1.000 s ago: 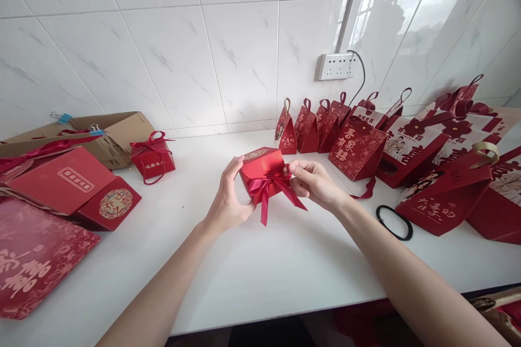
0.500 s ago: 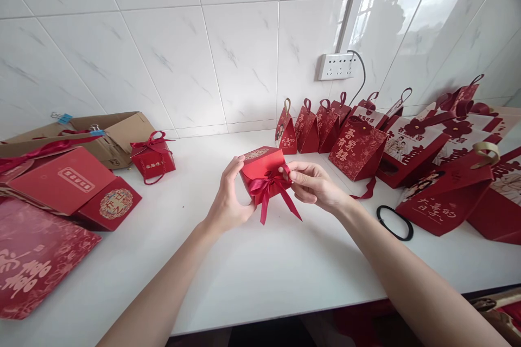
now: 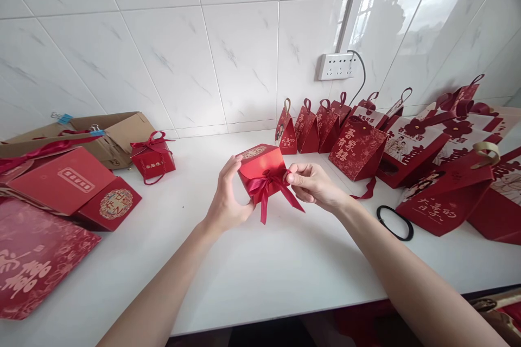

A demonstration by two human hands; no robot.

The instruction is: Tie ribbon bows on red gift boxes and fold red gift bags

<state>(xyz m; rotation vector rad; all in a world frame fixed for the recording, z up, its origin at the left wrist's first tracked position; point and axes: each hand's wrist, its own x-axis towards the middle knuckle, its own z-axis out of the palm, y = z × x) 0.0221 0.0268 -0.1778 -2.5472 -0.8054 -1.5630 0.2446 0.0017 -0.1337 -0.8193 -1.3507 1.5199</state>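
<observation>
A small red gift box [image 3: 269,161] with a round gold pattern on one face is held above the white table. My left hand [image 3: 228,195] grips its left side, fingers at the upper edge and thumb low at the front corner. A dark red ribbon bow [image 3: 262,188] is tied on the near face, with two tails hanging down. On the right, my right hand [image 3: 310,185] pinches the bow's right loop between thumb and fingertips. The far and under sides of the box are hidden.
Several red gift boxes [image 3: 358,143] stand along the right, by a black hair tie [image 3: 394,223]. To the left are a tiny ribboned box [image 3: 153,156], a cardboard box [image 3: 126,138], a larger red box [image 3: 65,181] and a flat red bag [image 3: 40,260]. A power strip [image 3: 337,66] hangs on the tiled wall.
My right hand has shifted slightly, still pinching the bow's right loop, and the right ribbon tail has swung a little outward. The gift box has tilted a touch; my left hand keeps its grip.
</observation>
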